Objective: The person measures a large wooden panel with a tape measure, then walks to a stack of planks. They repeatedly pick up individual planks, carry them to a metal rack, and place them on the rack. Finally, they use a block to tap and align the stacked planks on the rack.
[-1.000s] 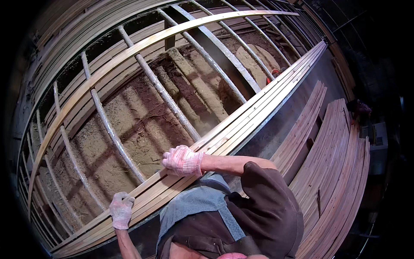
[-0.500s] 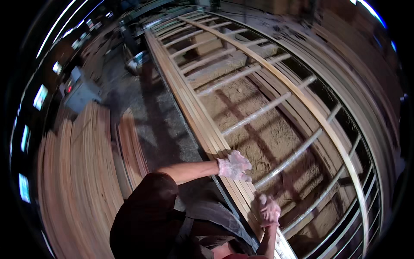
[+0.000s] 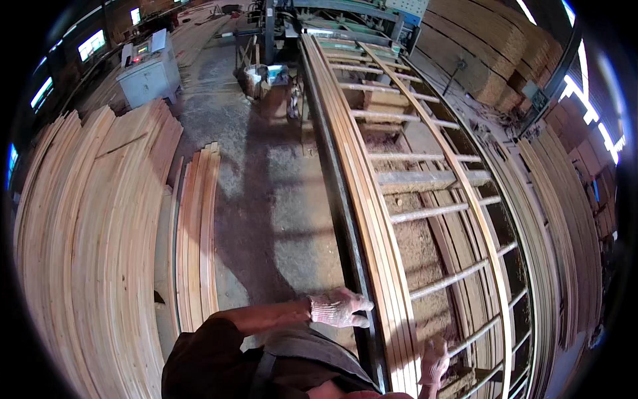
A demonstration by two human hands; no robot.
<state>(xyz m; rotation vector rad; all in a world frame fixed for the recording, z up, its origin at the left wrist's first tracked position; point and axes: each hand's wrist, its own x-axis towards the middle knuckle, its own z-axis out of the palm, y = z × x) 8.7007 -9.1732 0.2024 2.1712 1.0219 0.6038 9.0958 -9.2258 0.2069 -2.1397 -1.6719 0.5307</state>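
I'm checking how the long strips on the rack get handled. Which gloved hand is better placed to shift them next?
Probably the left hand: it already rests at the near edge of the wood strips on the rack. The right hand sits lower, at their end, near the picture's edge.

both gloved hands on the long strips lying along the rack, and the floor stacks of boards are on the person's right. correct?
Not quite. In the head view the left hand and right hand, both gloved, do rest at the long wooden strips lying along the metal rack. But the floor stacks of boards lie on the person's left, across the concrete floor, not the right.
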